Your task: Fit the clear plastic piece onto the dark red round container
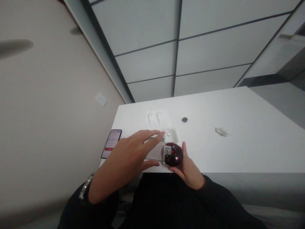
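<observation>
My right hand (188,167) is wrapped around a round dark red glass bottle (174,155) with a silver metal neck. My left hand (126,162) spans a clear plastic case (154,151), with the fingers above it and the thumb below. The bottle's neck sits against the case's right end. Just beyond lies a clear plastic tray (172,135). Beyond that is a transparent sleeve (156,119) with white items inside. The bottle's lower part is partly hidden by my right fingers.
A phone (111,143) with a lit screen lies by the left edge of the white table (209,105). A small black round cap (184,119) and a crumpled white scrap (221,131) lie on the table. A wall with a white socket plate (101,99) stands to the left.
</observation>
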{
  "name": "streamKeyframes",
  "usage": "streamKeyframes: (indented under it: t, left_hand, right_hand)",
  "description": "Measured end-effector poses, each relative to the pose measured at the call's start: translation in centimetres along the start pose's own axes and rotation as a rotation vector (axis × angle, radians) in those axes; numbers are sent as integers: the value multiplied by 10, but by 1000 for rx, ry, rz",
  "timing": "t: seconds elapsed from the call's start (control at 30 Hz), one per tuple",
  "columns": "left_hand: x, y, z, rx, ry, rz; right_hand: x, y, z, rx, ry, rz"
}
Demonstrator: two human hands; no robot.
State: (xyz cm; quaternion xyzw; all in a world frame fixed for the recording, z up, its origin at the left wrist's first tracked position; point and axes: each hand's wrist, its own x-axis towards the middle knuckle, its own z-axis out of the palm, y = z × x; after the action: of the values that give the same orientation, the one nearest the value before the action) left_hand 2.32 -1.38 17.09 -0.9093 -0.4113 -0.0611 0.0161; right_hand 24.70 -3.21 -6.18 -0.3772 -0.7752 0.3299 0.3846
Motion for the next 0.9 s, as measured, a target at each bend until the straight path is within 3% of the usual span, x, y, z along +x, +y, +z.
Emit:
streamKeyframes:
  t: [0.9]
  left_hand:
    - [2, 6, -6, 48, -65, -26]
  right_hand:
    - [0, -1, -2, -7, -31, 31]
